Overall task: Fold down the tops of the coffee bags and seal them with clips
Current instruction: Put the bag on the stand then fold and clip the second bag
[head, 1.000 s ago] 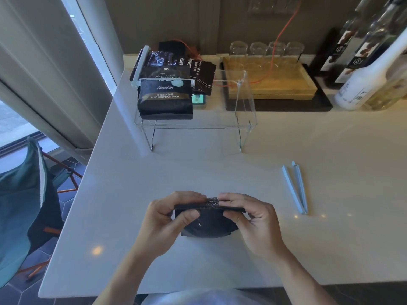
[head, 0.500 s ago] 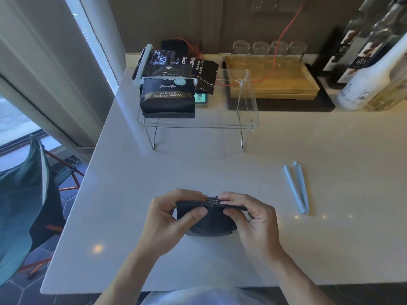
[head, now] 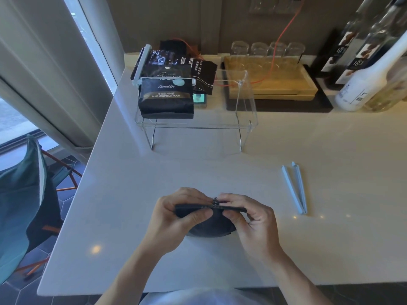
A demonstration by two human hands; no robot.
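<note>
Bag [head: 211,225] is held upright on the counter [head: 132,194], its folded top pinched by the left hand [head: 176,219] and right hand [head: 248,221]. Clip [head: 295,188] lies open to the right, well apart. Farther back, clipped bags [head: 166,97] are stacked on a clear rack [head: 246,102].

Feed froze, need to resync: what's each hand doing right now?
Left hand: closed, pinching the folded top of the black coffee bag.
Right hand: closed, pinching the same bag's folded top.

Small black coffee bag [head: 211,225] at front of white table [head: 308,249]; pale-blue plastic clip [head: 295,188] right; clear acrylic shelf [head: 246,115] behind.
</note>
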